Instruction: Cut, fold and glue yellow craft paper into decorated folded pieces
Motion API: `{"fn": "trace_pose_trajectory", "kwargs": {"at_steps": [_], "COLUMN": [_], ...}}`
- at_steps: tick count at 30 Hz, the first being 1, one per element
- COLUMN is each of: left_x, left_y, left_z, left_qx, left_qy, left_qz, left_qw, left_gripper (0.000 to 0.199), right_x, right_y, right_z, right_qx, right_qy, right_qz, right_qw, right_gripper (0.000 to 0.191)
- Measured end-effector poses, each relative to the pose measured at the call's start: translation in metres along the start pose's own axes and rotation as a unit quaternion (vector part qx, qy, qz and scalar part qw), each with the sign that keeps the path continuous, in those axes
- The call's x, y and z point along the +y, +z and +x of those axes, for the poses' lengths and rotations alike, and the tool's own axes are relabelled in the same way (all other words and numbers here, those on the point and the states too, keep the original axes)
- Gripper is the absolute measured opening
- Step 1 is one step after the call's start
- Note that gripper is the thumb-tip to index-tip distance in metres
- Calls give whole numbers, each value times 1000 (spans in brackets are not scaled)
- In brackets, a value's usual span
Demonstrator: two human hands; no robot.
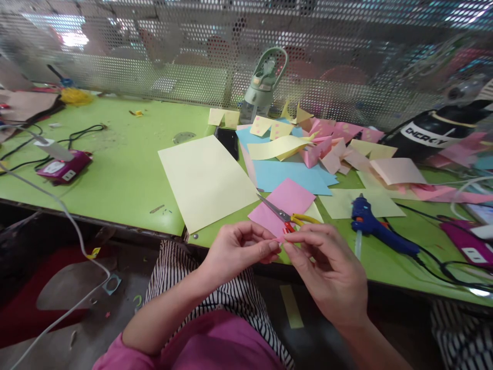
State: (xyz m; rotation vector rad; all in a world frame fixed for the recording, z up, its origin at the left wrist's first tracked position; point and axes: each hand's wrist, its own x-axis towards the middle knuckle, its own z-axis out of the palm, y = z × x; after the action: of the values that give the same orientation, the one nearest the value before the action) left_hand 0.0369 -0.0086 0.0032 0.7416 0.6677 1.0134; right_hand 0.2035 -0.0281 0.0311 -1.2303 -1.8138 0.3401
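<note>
Between my two hands, just off the table's front edge, is a small piece of pink paper (pixel 279 239). My left hand (pixel 242 245) pinches one side of it between thumb and fingers. The fingertips of my right hand (pixel 327 264) close on its other side. Right behind my hands lie scissors (pixel 278 210) with yellow and red on the handles, blades pointing up and left, on a square of pink paper (pixel 292 196). My right hand partly covers the handles. A large pale yellow sheet (pixel 206 182) lies flat to the left.
Blue paper (pixel 292 177) and several pink and yellow cut pieces spread behind. A blue glue gun (pixel 379 228) with its cord lies right. At the back stand a green-lidded bottle (pixel 262 87) and a perforated metal screen (pixel 154 67). A purple power strip (pixel 65 167) sits left.
</note>
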Motion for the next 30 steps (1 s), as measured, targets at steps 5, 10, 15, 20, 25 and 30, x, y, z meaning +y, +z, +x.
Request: {"fn": "trace_pose_trajectory", "kwargs": {"at_steps": [5,10,15,20,25,30], "left_x": [-1,-4,-6,-6,-4,-4], "left_y": [1,0,-3,-2,-2,-3], "left_z": [0,-2,-3,-2,-2,-2], "left_qx": [13,12,10,7,16,32], "left_qy": [3,13,22,32,30,31], "left_qz": [34,39,24,13,17,32], "left_qw": [999,999,999,999,999,999], "left_gripper": [34,32,33,31,33,34], "right_x": [-2,0,5,6,7,7], "right_y": [1,2,2,4,3,2], "right_z": [0,3,4,3,2,1], "right_qx": [-3,-12,-57,-61,-63,-39], "right_qy": [31,93,196,218,193,159], "right_qz": [-6,51,186,218,191,135], "right_qw": [999,994,961,949,960,977], "right_gripper": [1,11,17,18,17,16]}}
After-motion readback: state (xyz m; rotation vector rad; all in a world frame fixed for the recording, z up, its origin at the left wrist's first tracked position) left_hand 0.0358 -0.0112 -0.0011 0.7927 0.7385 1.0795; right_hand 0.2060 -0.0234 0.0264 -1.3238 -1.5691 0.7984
